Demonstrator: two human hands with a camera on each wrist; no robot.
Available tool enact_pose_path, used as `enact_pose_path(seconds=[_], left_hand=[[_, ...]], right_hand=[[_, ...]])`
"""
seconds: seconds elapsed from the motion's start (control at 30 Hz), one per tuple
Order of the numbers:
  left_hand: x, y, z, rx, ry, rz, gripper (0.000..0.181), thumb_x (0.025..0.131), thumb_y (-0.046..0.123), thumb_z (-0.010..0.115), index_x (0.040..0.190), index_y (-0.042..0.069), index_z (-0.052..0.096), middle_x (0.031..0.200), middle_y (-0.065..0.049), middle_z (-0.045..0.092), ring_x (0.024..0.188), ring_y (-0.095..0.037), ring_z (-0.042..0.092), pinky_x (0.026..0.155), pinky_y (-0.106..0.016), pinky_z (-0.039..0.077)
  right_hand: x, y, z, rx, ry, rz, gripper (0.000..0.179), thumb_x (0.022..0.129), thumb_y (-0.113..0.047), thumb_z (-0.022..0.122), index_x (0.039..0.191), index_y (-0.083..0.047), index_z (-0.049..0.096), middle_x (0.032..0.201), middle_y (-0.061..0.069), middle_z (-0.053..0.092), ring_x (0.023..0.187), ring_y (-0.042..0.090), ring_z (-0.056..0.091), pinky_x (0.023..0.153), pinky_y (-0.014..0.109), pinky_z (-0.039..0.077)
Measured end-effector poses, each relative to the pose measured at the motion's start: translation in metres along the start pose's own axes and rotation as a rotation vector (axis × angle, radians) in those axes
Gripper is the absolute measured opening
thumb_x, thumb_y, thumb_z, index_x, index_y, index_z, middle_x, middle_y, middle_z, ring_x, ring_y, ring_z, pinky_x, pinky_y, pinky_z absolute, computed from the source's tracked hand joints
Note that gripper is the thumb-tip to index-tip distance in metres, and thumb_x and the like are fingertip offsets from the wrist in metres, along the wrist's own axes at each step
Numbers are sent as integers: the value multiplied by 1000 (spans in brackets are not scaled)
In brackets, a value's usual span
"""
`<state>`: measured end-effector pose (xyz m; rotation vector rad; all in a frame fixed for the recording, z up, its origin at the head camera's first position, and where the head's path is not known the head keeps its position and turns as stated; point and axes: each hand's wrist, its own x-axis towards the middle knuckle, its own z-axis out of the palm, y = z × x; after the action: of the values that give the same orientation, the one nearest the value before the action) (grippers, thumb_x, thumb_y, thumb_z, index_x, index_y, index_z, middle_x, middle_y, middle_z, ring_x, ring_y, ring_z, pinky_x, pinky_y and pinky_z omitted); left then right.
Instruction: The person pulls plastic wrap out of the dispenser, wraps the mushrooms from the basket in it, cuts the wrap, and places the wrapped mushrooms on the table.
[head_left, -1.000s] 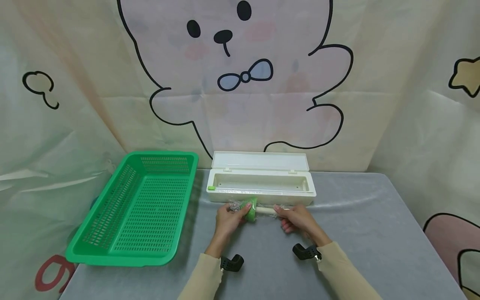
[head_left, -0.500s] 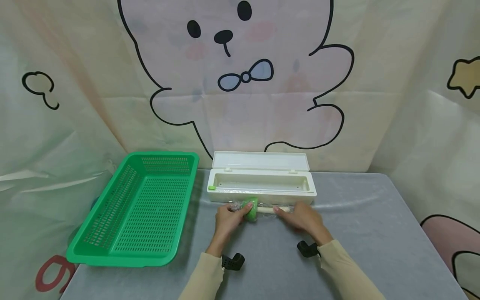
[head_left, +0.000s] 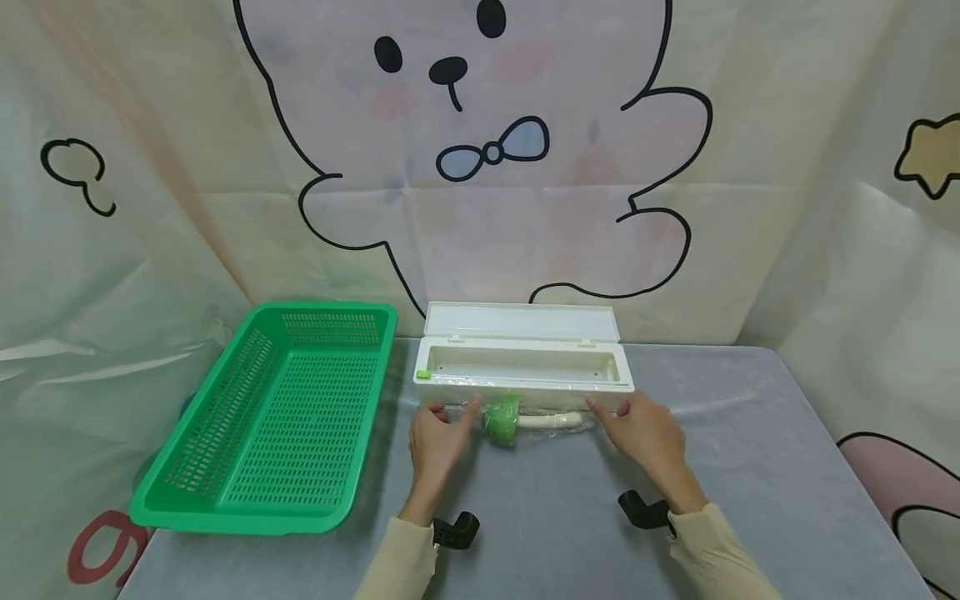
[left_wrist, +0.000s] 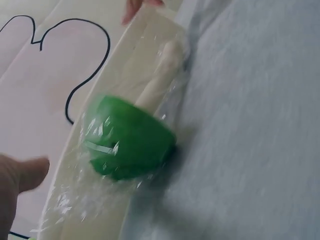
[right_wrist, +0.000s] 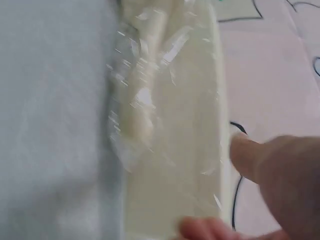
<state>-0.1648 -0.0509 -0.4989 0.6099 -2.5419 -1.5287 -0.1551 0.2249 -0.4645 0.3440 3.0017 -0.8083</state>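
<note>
A green cup-shaped piece with a white stem (head_left: pixel 551 421), wrapped in clear plastic film, lies along the front of a white cling film dispenser box (head_left: pixel 525 396). My left hand (head_left: pixel 437 446) is just left of the green end (left_wrist: pixel 130 140), thumb and fingers apart, holding nothing. Beyond the stem's tip, my right hand (head_left: pixel 648 433) is at the box's right front corner, its thumb and fingertips spread with a gap between. In the right wrist view, crinkled film (right_wrist: pixel 145 95) covers the stem and hangs over the box's front wall.
The box's lid (head_left: pixel 521 321) stands open at the back, and a small green slider (head_left: pixel 423 375) sits on its left rim. To the left is a green perforated basket (head_left: pixel 345 500) on the grey tablecloth (head_left: pixel 555 533). A printed curtain (head_left: pixel 562 242) hangs behind.
Both hands have let go of the wrapped piece and drawn apart: the left to the left, the right to the right. The piece stays in front of the box.
</note>
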Motion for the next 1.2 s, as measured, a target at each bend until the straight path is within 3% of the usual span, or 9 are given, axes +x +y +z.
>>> enact_pose_path(seconds=[0.13,0.2,0.37,0.43,0.5,0.7,0.83,1.03,1.2], left_hand=[[7,-2,-6,-60,113,25,78,83,52,79,127,-5,49,112,-22,56,99,-39,55,84,-52,44],[13,-1,-7,-119,128,56,83,86,48,78,135,-9,43,123,-28,53,112,-43,54,93,-54,43],[31,0,-6,-233,77,130,90,90,40,78,149,-9,32,148,-32,40,138,-47,39,111,-59,34],[37,-3,-4,-266,73,152,85,90,34,80,149,-7,35,149,-29,42,139,-44,39,112,-58,33],[40,-8,-2,-313,93,171,81,87,26,84,148,-4,40,147,-24,48,137,-40,43,113,-55,34],[45,-21,4,-484,175,259,70,77,12,91,134,0,53,129,-18,63,117,-32,58,101,-49,43],[48,-27,8,-517,224,320,54,75,11,92,117,-2,62,117,-19,67,106,-35,62,93,-52,47],[51,-29,14,-545,241,438,26,78,0,87,99,-6,74,122,-30,60,128,-47,49,107,-61,37],[55,-28,16,-535,208,451,22,79,-10,82,98,-13,72,118,-38,52,127,-53,43,106,-66,35]], right_hand=[[4,3,-9,71,188,16,74,89,-67,65,109,4,59,83,15,62,66,30,57,49,38,40],[10,4,-8,112,230,12,82,87,-66,67,120,8,56,99,21,61,79,36,58,57,44,44],[29,9,0,199,94,-7,102,88,-64,68,145,15,35,135,36,46,118,50,48,91,60,44],[35,12,5,238,29,-6,104,88,-61,71,148,14,32,141,37,43,124,51,47,95,61,43],[37,15,9,267,1,2,104,86,-60,73,149,12,32,144,35,44,127,49,46,97,60,44],[38,17,12,297,43,-16,100,83,-55,80,146,10,40,142,33,49,125,47,51,95,57,46],[38,15,11,296,52,-22,98,82,-54,82,144,10,42,140,33,51,123,46,53,93,57,47],[39,14,10,287,52,-16,96,82,-53,82,143,10,43,139,33,51,122,46,53,92,56,47],[39,14,10,276,42,-16,96,83,-53,81,143,11,43,139,33,51,121,47,53,91,57,47]])
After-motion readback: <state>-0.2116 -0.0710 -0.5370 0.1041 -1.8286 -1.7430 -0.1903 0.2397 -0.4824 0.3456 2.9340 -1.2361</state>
